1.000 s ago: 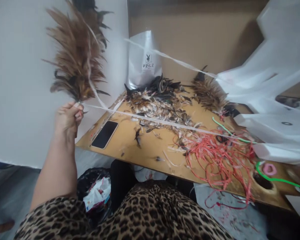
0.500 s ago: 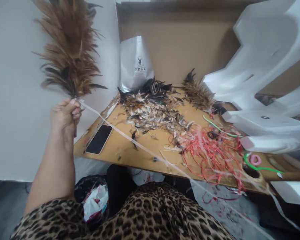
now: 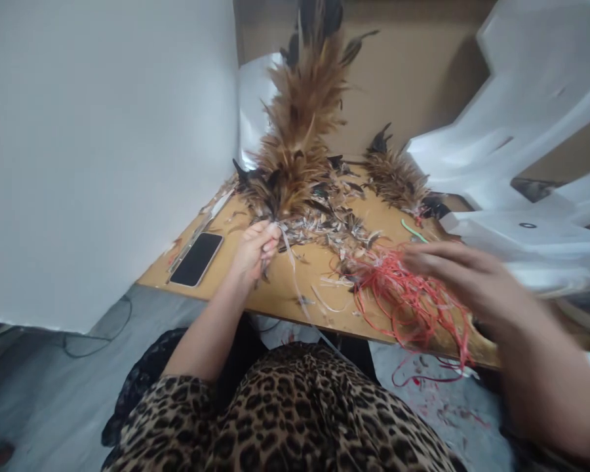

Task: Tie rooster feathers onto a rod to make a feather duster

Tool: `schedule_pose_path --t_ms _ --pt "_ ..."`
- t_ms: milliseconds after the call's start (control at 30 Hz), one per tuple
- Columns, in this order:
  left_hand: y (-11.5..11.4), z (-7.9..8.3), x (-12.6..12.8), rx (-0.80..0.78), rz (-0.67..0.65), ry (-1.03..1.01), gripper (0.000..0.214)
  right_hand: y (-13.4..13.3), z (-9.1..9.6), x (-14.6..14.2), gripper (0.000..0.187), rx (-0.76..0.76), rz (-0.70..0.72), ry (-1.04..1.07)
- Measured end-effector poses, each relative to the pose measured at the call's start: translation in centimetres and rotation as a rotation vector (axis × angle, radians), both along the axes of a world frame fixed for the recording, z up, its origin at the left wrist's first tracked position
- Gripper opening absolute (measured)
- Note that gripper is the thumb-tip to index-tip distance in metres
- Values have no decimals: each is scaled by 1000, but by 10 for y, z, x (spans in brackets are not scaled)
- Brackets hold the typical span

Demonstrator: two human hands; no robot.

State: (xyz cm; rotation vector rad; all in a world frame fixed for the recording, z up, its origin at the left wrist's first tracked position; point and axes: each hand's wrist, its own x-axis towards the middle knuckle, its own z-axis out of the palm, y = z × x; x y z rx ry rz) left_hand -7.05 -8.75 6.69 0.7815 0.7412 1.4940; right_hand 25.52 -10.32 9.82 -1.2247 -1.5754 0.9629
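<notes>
My left hand (image 3: 258,248) is closed around the lower end of a feather duster (image 3: 302,124), just below its feathers. The duster stands up and tilts to the right, brown along its length with black feathers at tip and base. From my left fingers a thin translucent plastic strip (image 3: 295,275) hangs slack over the table edge toward my lap. Blurred by motion, my right hand (image 3: 459,272) hovers over the right end of a tangle of red strings (image 3: 398,295). Its fingers look stretched out to the left, and I see nothing in them.
Loose feathers (image 3: 339,229) are heaped on the wooden table (image 3: 216,269). A phone (image 3: 196,259) lies at the left, and a smaller feather bundle (image 3: 398,177) at the back right. A white machine (image 3: 531,223) stands at the right. Behind the duster is a silver bag (image 3: 255,98).
My left hand has brought the duster from the far left to the middle, over the feather heap. The strip, taut before, now hangs slack. My right hand has come into view.
</notes>
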Motion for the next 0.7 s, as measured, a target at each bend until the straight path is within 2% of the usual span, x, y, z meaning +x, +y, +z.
schedule_pose_path --t_ms 67,133,233,333,433,567,700 --pt "0 -11 15 -36 -31 -44 30 22 -12 -54 39 -219 182 199" --pt "3 -20 24 -66 -44 -46 30 44 -30 -110 43 -357 307 438" --pt "10 -32 26 -78 -32 -13 29 64 -58 -164 42 -537 451 520" --pt "17 -45 23 -77 8 29 32 73 -79 -177 39 -560 406 432" --pt "24 -59 22 -91 50 61 34 82 -91 -175 32 -377 279 365" --pt "31 -75 28 -140 148 114 34 89 -100 -180 24 -161 185 281" --pt "33 -81 31 -171 239 187 32 86 -105 -186 25 -154 162 252"
